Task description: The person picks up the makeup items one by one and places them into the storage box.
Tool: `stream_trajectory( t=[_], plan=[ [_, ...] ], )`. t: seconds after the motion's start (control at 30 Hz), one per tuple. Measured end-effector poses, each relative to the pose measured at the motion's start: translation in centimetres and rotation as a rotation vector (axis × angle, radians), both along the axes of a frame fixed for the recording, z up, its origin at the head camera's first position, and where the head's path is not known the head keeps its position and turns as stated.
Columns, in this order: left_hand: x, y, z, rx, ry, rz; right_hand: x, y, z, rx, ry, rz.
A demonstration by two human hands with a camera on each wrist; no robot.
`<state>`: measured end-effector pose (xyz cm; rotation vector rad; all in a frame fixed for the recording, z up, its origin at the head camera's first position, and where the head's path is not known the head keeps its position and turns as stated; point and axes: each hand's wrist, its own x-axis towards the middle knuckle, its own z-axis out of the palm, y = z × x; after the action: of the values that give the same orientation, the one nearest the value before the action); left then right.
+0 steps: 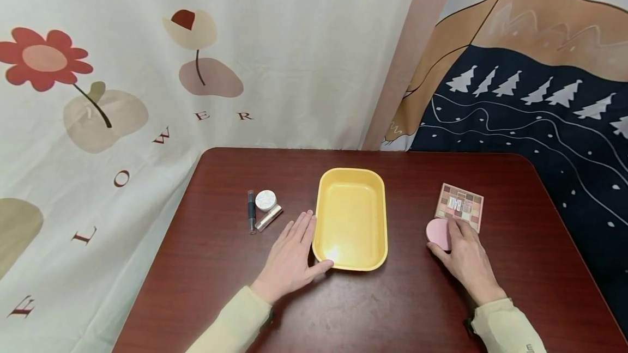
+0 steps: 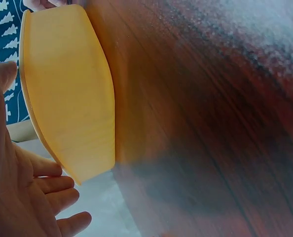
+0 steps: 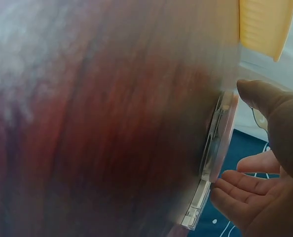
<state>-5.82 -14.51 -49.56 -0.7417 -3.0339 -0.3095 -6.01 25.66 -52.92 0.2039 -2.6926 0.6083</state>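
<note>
My left hand [image 1: 290, 261] lies flat along the near left side of a yellow plastic tray [image 1: 318, 189], its fingers straight and its thumb by the near rim. In the left wrist view the hand [image 2: 25, 192] is beside the tray's wall [image 2: 70, 89]. At the right, my right hand [image 1: 466, 260] holds a round pink compact [image 1: 438, 234] between thumb and fingers. The right wrist view shows the compact [image 3: 226, 136] on edge to the camera, its side shiny. Just beyond it lies a square eyeshadow palette [image 1: 461, 204], partly covered by the fingers.
Left of the tray are a dark slim tube [image 1: 252, 211], a round white-lidded jar [image 1: 265, 200] and a silvery lipstick-like tube [image 1: 269, 218], close together. The brown table [image 1: 235, 170] ends at a flower-print curtain [image 1: 294, 70] and a dark tree-print cloth [image 1: 515, 119].
</note>
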Motion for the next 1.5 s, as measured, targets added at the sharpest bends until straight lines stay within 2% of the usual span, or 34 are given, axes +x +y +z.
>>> stream_trajectory(
  t=[0.27,0.6,0.83,1.07,1.5],
  plan=[
    [-0.03,0.10,0.01,0.001,0.002,0.005,0.09,0.17,-0.26,0.001,-0.001,0.002],
    [-0.16,0.25,0.31,0.011,-0.001,-0.020,-0.14,-0.01,-0.33,-0.007,0.001,-0.004],
    [-0.38,0.35,0.72,0.058,-0.005,-0.031,-0.23,-0.22,-0.30,-0.021,-0.008,-0.013],
    [-0.44,0.40,0.78,0.124,-0.057,-0.023,-0.27,-0.46,-0.06,-0.022,-0.006,-0.031],
    [-0.54,0.48,0.81,0.158,-0.074,-0.013,-0.20,-0.74,0.05,-0.023,0.007,-0.045]
  ],
)
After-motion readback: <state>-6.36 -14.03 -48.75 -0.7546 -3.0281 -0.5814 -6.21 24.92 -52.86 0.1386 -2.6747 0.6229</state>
